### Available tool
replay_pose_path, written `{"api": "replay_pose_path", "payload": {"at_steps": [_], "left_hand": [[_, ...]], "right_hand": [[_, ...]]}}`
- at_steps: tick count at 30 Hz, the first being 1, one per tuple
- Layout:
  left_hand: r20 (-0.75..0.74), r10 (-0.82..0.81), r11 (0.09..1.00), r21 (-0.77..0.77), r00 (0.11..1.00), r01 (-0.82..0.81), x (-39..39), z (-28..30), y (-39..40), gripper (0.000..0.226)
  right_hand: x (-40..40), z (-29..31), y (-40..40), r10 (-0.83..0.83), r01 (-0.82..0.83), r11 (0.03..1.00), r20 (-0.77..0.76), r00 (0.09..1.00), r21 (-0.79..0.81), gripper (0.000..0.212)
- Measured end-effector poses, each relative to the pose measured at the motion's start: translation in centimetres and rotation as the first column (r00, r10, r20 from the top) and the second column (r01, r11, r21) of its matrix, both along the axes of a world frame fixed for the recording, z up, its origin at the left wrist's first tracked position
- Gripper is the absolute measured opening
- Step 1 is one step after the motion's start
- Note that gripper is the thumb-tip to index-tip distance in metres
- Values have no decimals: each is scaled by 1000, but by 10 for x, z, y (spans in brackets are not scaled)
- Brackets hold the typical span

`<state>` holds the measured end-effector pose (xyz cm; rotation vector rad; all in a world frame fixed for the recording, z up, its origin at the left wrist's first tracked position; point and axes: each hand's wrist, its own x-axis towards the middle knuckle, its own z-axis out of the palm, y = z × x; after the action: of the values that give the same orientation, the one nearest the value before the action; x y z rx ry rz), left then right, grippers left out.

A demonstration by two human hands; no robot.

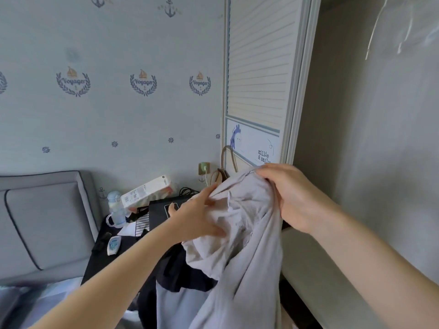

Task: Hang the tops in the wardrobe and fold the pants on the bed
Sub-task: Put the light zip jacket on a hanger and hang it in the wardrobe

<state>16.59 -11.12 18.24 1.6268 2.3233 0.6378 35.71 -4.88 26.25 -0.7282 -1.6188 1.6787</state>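
Both forearms raised, right hand [288, 195] in a clenched grip – left hand [202, 214] pinching

2 hands (left hand [202, 213], right hand [291, 195]), 1 pale garment [242, 257], 1 bottle [116, 210], 1 box [146, 192], 1 remote [113, 244], 1 headboard [45, 222], 1 louvred door [259, 67]

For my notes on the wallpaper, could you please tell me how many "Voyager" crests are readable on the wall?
3, in one row: the left crest, the middle crest and the right crest beside the wardrobe door. A cut-off wreath at the left edge may be a fourth.

Bare forearms, no sleeves, hands [204, 214] ringless.
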Motion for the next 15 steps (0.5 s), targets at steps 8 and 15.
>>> {"api": "replay_pose_path", "payload": {"at_steps": [8, 15], "left_hand": [[277, -7, 993, 117, 961, -26, -22, -39, 32, 4], [877, -62, 913, 243, 477, -328, -40, 9, 39, 22]], "right_hand": [[10, 20, 10, 3, -179, 915, 438, 899, 361, 52], [25, -17, 36, -342, -488, 628, 778, 527, 607, 71]]}}
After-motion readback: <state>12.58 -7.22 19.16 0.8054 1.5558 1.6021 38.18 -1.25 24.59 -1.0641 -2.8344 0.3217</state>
